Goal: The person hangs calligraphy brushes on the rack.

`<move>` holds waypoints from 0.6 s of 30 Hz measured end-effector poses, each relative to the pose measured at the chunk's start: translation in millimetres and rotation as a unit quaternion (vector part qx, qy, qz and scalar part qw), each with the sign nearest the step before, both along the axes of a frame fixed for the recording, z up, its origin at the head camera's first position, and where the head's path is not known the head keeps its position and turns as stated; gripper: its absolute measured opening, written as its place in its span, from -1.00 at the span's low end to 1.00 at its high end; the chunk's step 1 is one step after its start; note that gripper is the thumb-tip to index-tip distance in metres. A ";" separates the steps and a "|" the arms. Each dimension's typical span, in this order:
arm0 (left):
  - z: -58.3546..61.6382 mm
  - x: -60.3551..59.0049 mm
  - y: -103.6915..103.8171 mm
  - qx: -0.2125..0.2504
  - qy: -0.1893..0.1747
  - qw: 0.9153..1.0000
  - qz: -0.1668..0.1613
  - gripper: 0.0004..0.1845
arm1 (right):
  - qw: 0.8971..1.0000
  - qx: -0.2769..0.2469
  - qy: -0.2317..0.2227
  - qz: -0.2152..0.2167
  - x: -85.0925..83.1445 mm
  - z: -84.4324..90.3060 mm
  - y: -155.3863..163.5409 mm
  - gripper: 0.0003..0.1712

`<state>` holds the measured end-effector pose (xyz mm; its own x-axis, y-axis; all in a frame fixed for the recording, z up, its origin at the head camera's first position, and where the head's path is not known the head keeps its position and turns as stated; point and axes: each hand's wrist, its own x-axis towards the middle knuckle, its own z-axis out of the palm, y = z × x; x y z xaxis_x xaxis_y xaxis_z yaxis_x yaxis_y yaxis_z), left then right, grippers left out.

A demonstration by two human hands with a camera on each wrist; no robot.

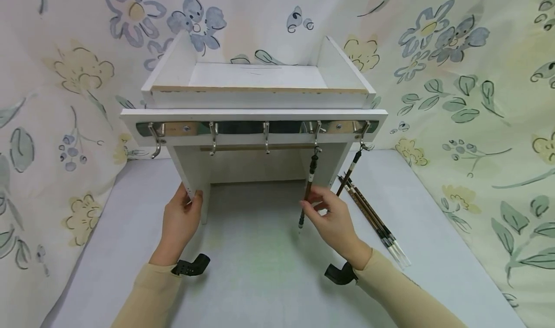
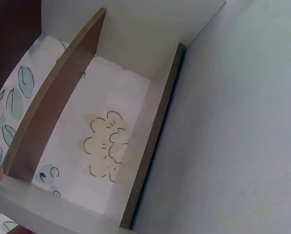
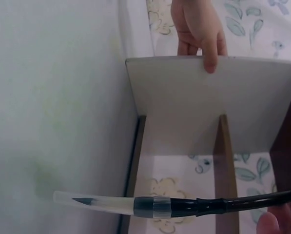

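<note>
My right hand (image 1: 334, 219) pinches a calligraphy brush (image 1: 311, 171) by its dark handle, between thumb and fingers. The brush hangs tip down, its loop at the fourth hook (image 1: 318, 133) of a white shelf rack (image 1: 260, 99). A clear cap (image 3: 94, 202) covers its bristles in the right wrist view. Beside it, a second brush (image 1: 350, 170) hangs from the rightmost hook (image 1: 364, 134), its lower part behind my right hand. My left hand (image 1: 179, 227) grips the front edge of the rack's left side panel (image 1: 188, 174), thumb on the inner face.
Several more capped brushes (image 1: 374, 217) lie on the white tabletop (image 1: 260, 280), right of the rack. Three hooks, including the middle one (image 1: 266, 137), hold nothing. Flowered cloth (image 1: 459, 140) stands behind and on both sides. A crosspiece (image 2: 62, 92) spans the rack's lower back.
</note>
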<state>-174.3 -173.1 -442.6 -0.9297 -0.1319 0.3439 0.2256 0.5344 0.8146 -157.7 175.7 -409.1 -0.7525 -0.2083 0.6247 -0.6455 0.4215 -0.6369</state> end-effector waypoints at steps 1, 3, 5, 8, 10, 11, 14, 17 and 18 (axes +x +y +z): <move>0.0 0.0 0.1 0.001 -0.001 1.000 0.000 -0.49 | 1.000 -0.002 -0.001 0.001 -0.4 0.1 -0.4 -0.59; -0.3 0.0 0.1 0.002 -0.001 1.000 -0.002 -0.49 | 1.000 -0.004 -0.005 0.001 -1.1 0.4 -0.4 -0.57; -0.5 -0.2 -0.1 0.001 -0.001 1.000 0.000 -0.49 | 1.000 -0.005 -0.007 0.002 -1.4 0.9 0.0 -0.57; -0.2 -0.4 -0.6 0.002 0.001 1.000 -0.001 -0.48 | 1.000 -0.003 -0.008 0.004 -1.5 1.9 0.5 -0.56; 0.3 -0.3 -0.7 0.002 0.002 1.000 -0.001 -0.48 | 1.000 -0.001 -0.008 0.006 -1.6 2.1 0.9 -0.56; 0.4 -0.3 -0.7 0.002 0.002 1.000 -0.002 -0.48 | 1.000 -0.001 -0.008 0.007 -1.7 2.1 1.1 -0.56; 0.8 0.0 -0.8 0.000 0.001 1.000 -0.003 -0.47 | 1.000 -0.002 -0.005 0.009 -1.8 1.8 1.7 -0.56; 1.1 0.1 -1.0 0.000 -0.001 1.000 -0.003 -0.47 | 1.000 -0.002 -0.002 0.008 -1.8 1.8 2.6 -0.55; 1.3 0.3 -0.9 0.001 -0.001 1.000 -0.003 -0.47 | 1.000 -0.001 0.000 0.006 -1.7 1.8 3.1 -0.54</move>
